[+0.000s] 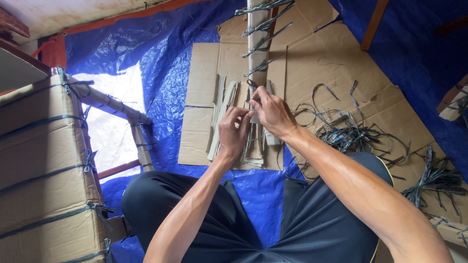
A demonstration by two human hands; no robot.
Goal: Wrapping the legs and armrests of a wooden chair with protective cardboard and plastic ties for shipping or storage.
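A grey strap (252, 85) is pinched between the fingers of the right hand (271, 113) against a cardboard-wrapped post (257, 44). The fingers of the left hand (233, 131) are closed on the post's lower end, just beside. Loose straps (351, 134) are strewn on flattened cardboard (331, 58) over blue tarp (161, 58).

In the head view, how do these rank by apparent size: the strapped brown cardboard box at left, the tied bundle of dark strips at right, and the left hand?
1. Strapped brown cardboard box, though nearest the camera.
2. Tied bundle of dark strips and left hand: look alike, so unranked.
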